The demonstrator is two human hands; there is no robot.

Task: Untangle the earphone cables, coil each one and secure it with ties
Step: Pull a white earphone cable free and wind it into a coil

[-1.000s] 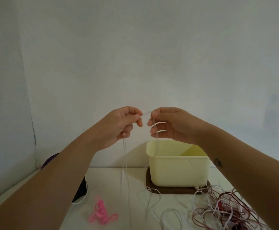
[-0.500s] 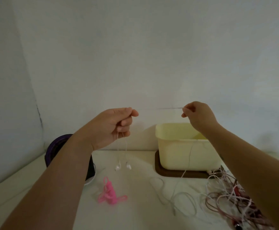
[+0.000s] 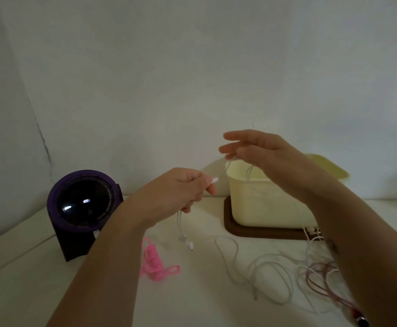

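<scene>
Right, a wide pale tabletop (image 3: 39,267) carries everything, and the biggest thing on it is the cream tub (image 3: 263,204), open-topped on a brown base (image 3: 247,232) at the back right. That's probably where finished coils go. Over on the left stands a purple stand (image 3: 84,208) with a dark glass face, clear of the working area. Front right, the tangle (image 3: 322,277) of white and dark red cables lies loose on the tabletop, not yet sorted.

Now the hands, both raised so the cable hangs free and can't snag. The left hand (image 3: 181,192) is clenched on the white earphone cable (image 3: 179,223), pinching it near one end as the anchor, with a white tip poking out past the fingers. The right hand (image 3: 258,149) is spread with its fingers straight and strands draped across them. It looks like a winding pass, though it's blurred.

A pink bundle (image 3: 155,263) lies within easy reach at the front; ties or a cable, can't tell. Smallest of all, the earbuds (image 3: 185,241) dangle under the left hand, down at the tabletop.
</scene>
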